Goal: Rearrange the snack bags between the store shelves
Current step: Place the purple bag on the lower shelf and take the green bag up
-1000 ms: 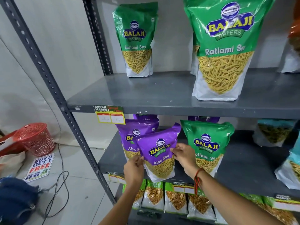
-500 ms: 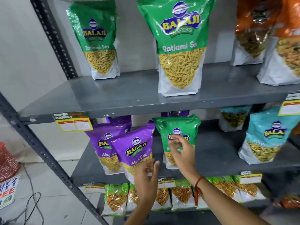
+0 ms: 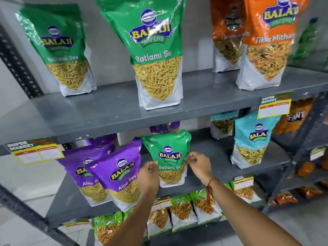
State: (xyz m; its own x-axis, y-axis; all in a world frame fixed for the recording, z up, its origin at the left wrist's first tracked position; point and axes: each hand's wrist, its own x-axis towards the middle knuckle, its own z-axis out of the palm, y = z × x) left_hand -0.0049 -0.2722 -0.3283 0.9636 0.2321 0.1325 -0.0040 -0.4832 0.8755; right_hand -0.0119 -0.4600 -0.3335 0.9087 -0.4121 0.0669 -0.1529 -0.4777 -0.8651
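Grey metal shelving (image 3: 204, 103) against pale wall. Middle shelf (image 3: 221, 167), left to right: purple Aloo Sev bags (image 3: 122, 176); left hand (image 3: 148, 175) pinching left edge of green Ratlami Sev bag (image 3: 167, 157) — upright on shelf; right hand (image 3: 199, 166) pinching right edge; teal bag (image 3: 252, 141).

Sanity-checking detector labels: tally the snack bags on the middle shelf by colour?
purple bags: 4 (two in front, two partly hidden behind)
green bag: 1
teal bags: 2
Total: 7
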